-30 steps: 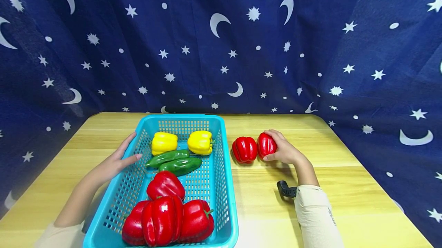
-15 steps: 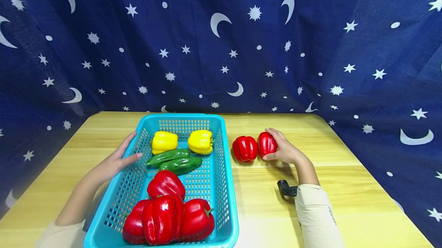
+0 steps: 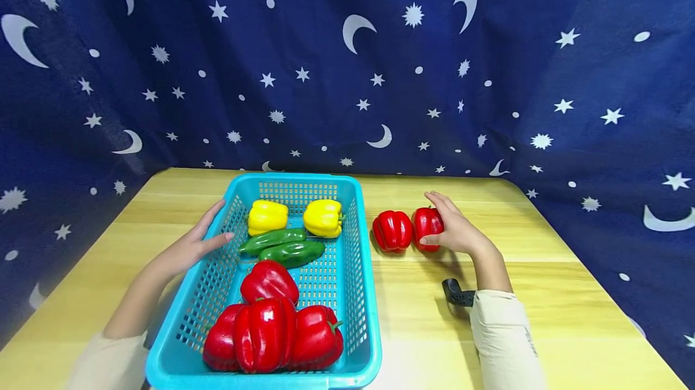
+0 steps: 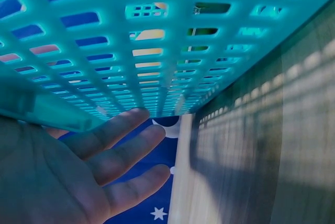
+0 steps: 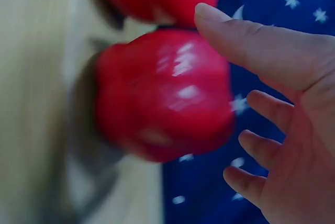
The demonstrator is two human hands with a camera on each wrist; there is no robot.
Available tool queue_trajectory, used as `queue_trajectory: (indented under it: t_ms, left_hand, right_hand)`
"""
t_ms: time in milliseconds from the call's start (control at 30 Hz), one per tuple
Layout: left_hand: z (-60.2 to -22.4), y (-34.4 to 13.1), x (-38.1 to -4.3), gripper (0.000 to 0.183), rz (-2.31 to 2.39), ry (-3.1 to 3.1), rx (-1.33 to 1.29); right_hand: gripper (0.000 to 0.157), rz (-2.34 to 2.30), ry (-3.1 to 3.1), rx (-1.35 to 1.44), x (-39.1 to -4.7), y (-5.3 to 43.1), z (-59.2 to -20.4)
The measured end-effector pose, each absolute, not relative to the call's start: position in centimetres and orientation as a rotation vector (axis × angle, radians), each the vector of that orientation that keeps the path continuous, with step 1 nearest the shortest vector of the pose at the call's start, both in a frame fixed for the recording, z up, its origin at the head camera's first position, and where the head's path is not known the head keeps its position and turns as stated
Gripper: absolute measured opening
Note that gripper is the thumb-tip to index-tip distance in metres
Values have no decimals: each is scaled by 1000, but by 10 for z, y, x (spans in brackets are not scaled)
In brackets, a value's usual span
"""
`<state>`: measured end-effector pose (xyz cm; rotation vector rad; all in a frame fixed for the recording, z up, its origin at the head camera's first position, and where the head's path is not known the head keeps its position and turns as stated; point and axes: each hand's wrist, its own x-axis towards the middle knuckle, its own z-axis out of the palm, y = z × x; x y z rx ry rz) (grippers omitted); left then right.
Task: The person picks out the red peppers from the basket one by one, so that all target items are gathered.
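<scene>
Two red bell peppers lie side by side on the table, right of a blue plastic basket. Over the right-hand red bell pepper hovers my right hand, its fingers spread and nothing held. In the right wrist view a gap shows between the fingers and that pepper. Its neighbour, the other red bell pepper, sits close beside it. My left hand rests at the basket's left rim, thumb over the edge and fingers straight along the outer side, as the left wrist view shows from below.
Inside the basket lie two yellow bell peppers, two green peppers and several red bell peppers, piled at the near end. A dark blue curtain with moons and stars hangs behind the wooden table.
My right hand has let go of the right-hand red bell pepper and lifted slightly, its fingers opening. The left hand stays at the basket rim. The head view has shifted a little.
</scene>
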<state>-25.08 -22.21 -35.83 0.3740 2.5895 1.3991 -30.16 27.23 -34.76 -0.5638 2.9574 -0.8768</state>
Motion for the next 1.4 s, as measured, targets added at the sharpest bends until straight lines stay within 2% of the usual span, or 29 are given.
queue_trajectory:
  t_ms: [333,767,1067,1400]
  left_hand:
    - [-354,-220,-251,78,1377,2594,347]
    - [-356,-221,-256,78,1396,2548,363]
    - [-357,-221,-259,79,1388,2558,359]
    - [-357,-223,-257,80,1396,2547,332]
  right_hand:
    - [83,-745,2995,-768,-267,218,-309]
    - [62,-341,2776,-1280,-207,128,-310]
    - [65,-71,2699,-1274,-189,105,-323]
    - [62,-11,2661,-1314,-179,97,-323]
